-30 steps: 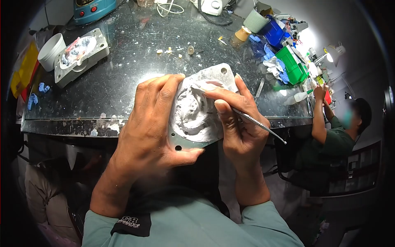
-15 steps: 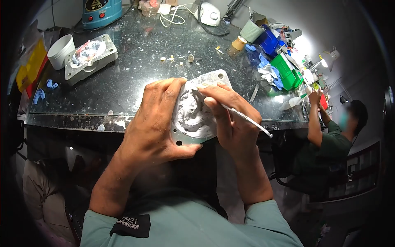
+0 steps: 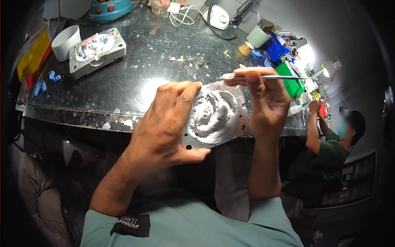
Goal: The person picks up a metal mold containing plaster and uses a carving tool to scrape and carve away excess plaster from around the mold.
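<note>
Right hand (image 3: 267,105) grips tool (image 3: 284,77), clear of white paste (image 3: 210,117) — likely a working pause. Left hand (image 3: 158,123) clasps metal mould (image 3: 236,90).

The top edge crops the blue machine (image 3: 110,12) (its label (image 3: 101,1) too), and the right hand (image 3: 266,99) partly hides the tool (image 3: 286,77).

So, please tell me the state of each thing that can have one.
Left hand, holding metal mold
White paste, swirled, uneven, in mold
Right hand, gripping tool
Tool, lifted off paste
Second mold, on workbench, cavity upward
White cup, open
Lamp, lit
Workbench, stained
</note>
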The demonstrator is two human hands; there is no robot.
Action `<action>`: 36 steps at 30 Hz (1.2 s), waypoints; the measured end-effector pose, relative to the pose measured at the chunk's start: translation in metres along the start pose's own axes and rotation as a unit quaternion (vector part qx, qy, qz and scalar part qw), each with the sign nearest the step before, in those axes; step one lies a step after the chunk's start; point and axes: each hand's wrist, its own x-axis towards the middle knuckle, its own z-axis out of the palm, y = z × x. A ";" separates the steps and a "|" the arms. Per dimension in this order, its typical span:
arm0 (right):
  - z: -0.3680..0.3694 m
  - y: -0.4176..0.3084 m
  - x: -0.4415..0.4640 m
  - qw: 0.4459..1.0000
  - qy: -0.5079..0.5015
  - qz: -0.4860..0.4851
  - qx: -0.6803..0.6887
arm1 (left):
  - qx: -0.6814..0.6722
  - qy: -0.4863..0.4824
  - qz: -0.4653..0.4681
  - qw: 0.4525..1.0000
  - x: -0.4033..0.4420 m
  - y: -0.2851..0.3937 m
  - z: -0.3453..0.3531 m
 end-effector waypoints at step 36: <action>0.003 0.008 -0.001 0.993 -0.098 -0.002 -0.063 | -0.009 0.004 0.013 1.000 0.002 -0.002 0.000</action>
